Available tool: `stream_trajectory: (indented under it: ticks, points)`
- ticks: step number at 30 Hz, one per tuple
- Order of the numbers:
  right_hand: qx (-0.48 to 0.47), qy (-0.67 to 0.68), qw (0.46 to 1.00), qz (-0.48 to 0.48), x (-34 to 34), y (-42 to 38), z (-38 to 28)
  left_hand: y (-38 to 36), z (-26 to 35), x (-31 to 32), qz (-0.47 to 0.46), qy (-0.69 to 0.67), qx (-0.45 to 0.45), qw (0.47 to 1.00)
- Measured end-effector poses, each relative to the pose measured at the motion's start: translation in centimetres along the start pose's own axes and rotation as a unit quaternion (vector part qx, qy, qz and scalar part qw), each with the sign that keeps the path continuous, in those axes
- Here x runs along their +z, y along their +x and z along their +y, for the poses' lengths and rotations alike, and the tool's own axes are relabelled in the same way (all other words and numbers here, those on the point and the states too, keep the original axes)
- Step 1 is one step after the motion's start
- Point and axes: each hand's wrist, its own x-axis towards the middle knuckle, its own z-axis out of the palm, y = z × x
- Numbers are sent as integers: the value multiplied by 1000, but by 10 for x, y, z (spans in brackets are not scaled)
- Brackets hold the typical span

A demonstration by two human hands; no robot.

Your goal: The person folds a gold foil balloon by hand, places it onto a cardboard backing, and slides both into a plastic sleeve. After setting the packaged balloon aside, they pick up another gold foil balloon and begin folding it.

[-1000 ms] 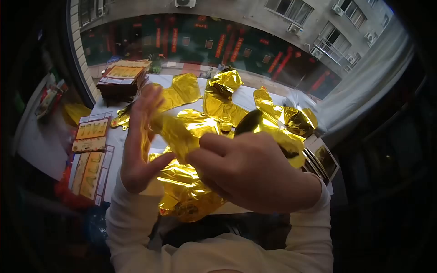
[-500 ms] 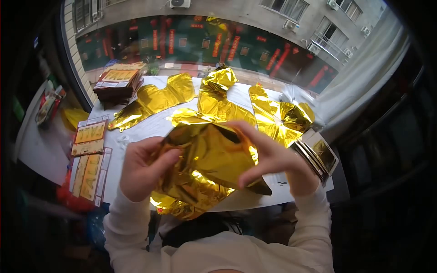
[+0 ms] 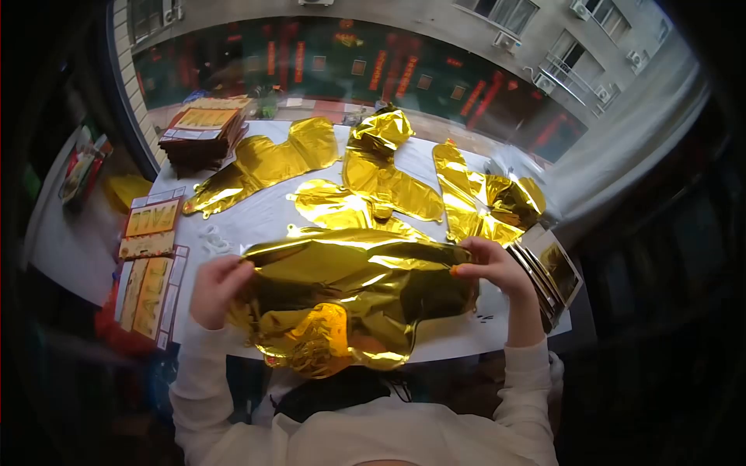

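Observation:
A large gold foil sheet [image 3: 350, 272], shaped like a flat balloon, is stretched between my two hands above the front of the white table. My left hand [image 3: 219, 289] pinches its left end between thumb and fingers. At its upper right corner my right hand [image 3: 497, 272] is closed on the edge. Crumpled gold foil [image 3: 311, 342] hangs or lies at the lower part, and I cannot tell whether it is the same piece. Just beyond it lies another gold foil piece [image 3: 330, 203].
More flat gold foil shapes [image 3: 272, 165] lie across the back of the white table [image 3: 256, 206]. Printed packets are piled [image 3: 203, 132] at the back left, with two more [image 3: 149, 229] at the left edge. Stacked packets [image 3: 548, 272] stand at the right, near a curtain.
The foil has been spread from a bunched shape into a wide, flatter one. My hands have moved apart, and my right hand has closed on the foil's edge.

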Motion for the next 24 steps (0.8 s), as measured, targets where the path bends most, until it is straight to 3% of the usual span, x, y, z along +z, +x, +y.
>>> stream_trajectory:
  ticks: [1, 3, 4, 6, 7, 9, 10, 11, 12, 13, 14, 15, 17, 18, 20, 24]
  points:
    - [111, -76, 991, 16, -4, 9, -11, 1, -10, 0, -14, 33, -32, 999]
    - [111, -105, 987, 58, -11, 35, 18, 4, -38, 6, 10, 45, -57, 997]
    - [111, -107, 987, 53, -10, 41, 20, 11, -64, -1, 21, 97, -3, 995]
    - [136, -147, 976, 86, -7, 51, 26, 9, -72, 4, 45, 113, 20, 992]
    - [137, -147, 976, 83, -10, 56, 41, 9, -73, 8, 65, 130, 44, 988]
    - [-52, -277, 949, 140, -18, 64, 78, 5, -66, 8, 70, 132, 31, 988]
    - [48, -362, 914, 176, 1, 53, 52, 2, -64, 7, 91, 170, 54, 980]
    - [50, -362, 915, 173, 13, 49, 47, -1, -60, 7, 112, 208, 76, 969]
    - [-42, -507, 833, 219, 23, 45, 46, -8, -53, 8, 113, 207, 73, 969]
    - [-132, -632, 719, 256, 31, 42, 45, -18, -44, 10, 152, 291, 152, 932]
    - [-112, -602, 760, 217, 35, 41, 43, -29, -38, 11, 188, 370, 228, 881]
    - [-109, -602, 762, 213, 42, 42, 41, -40, -37, 10, 188, 370, 222, 882]
    - [-262, -598, 753, 79, 62, 48, 40, -64, -39, 11, 232, 399, 289, 838]
    - [-260, -596, 756, 75, 72, 52, 41, -76, -39, 9, 232, 400, 284, 840]
    - [-279, -575, 768, -40, 88, 61, 43, -96, -40, 3, 83, 452, 358, 813]
    - [-254, -579, 771, -80, 100, 71, 47, -113, -66, 4, 62, 452, 321, 830]
